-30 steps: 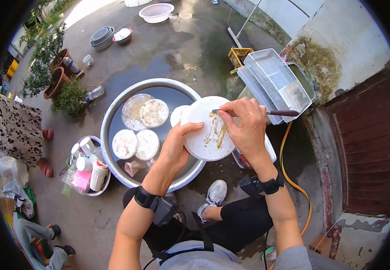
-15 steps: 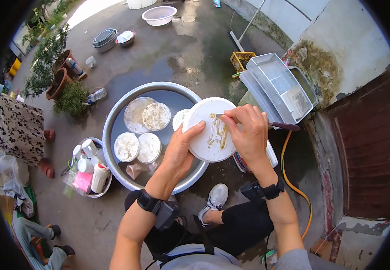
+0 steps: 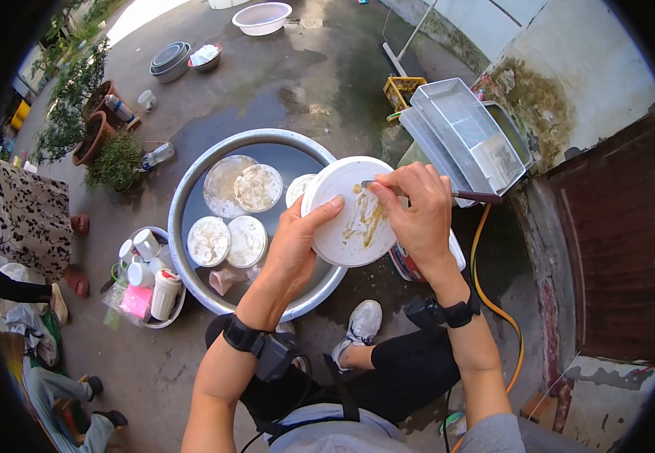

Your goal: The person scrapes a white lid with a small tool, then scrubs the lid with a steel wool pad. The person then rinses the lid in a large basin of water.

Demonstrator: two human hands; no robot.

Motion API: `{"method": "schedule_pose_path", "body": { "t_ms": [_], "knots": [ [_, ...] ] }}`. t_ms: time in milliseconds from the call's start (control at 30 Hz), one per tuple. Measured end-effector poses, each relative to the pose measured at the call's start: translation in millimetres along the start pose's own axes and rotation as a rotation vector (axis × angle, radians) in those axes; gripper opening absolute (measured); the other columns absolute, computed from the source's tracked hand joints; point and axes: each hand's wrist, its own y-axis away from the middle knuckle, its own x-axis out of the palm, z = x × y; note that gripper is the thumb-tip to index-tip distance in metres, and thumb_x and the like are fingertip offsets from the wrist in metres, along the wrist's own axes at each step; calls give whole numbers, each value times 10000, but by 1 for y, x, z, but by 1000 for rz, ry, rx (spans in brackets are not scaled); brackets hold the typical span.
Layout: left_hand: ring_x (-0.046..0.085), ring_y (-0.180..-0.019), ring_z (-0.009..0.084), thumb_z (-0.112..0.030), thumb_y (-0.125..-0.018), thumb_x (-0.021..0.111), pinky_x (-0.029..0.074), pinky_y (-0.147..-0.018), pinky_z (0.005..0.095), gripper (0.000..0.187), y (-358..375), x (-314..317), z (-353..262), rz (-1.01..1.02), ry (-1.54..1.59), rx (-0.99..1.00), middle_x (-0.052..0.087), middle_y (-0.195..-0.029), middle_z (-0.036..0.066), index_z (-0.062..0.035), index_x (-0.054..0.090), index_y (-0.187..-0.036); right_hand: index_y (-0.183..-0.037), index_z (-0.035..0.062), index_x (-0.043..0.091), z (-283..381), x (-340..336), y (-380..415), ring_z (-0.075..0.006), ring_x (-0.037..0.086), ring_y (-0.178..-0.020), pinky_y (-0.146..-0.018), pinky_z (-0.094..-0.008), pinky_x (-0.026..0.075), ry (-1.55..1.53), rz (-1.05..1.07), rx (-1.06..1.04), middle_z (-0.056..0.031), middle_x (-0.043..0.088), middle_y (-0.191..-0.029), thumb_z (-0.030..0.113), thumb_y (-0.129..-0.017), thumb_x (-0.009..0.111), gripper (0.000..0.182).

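Note:
My left hand (image 3: 295, 240) grips a round white lid (image 3: 335, 241) by its left edge, thumb on the face. Yellow-brown streaks mark the lid's surface. My right hand (image 3: 420, 204) pinches a knife (image 3: 478, 197) whose dark handle sticks out to the right. Its small metal tip touches the lid near the streaks; most of the blade is hidden by my fingers. Below and left stands a wide metal basin (image 3: 179, 226) of water. Several soiled round lids float there, among them one dirty lid (image 3: 209, 241), beside a pinkish cloth-like piece (image 3: 224, 281).
At left a bowl (image 3: 180, 306) holds white cups and a pink packet. Plastic bins (image 3: 460, 128) lean at right, above an orange hose (image 3: 477, 264). Potted plants (image 3: 95, 140) stand at upper left. Two other people (image 3: 25, 219) (image 3: 59, 385) are at the left edge.
The knife tip has shifted slightly on the lid, and the streaks look more spread. The view has tilted a little. Another person's dark-clothed leg has appeared at left.

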Motion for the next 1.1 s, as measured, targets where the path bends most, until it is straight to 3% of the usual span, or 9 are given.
{"method": "schedule_pose_path", "body": {
  "t_ms": [1000, 1100],
  "knots": [
    [617, -1118, 222, -227, -882, 697, 495, -982, 355, 554, 6, 2, -9, -7, -1, -4, 613, -1211, 153, 18, 480, -1328, -819, 144, 668, -2, -5, -3, -192, 561, -762, -695, -359, 345, -25, 43, -87, 22, 603, -779, 182, -769, 785, 133],
    [629, -1116, 223, -180, -882, 706, 505, -972, 359, 516, 5, 2, -10, -3, 25, -12, 624, -1217, 163, 30, 496, -1304, -821, 141, 662, -1, -4, -1, -195, 564, -755, -688, -358, 347, -28, 40, -108, 21, 602, -778, 185, -773, 781, 135]
  ]
}}
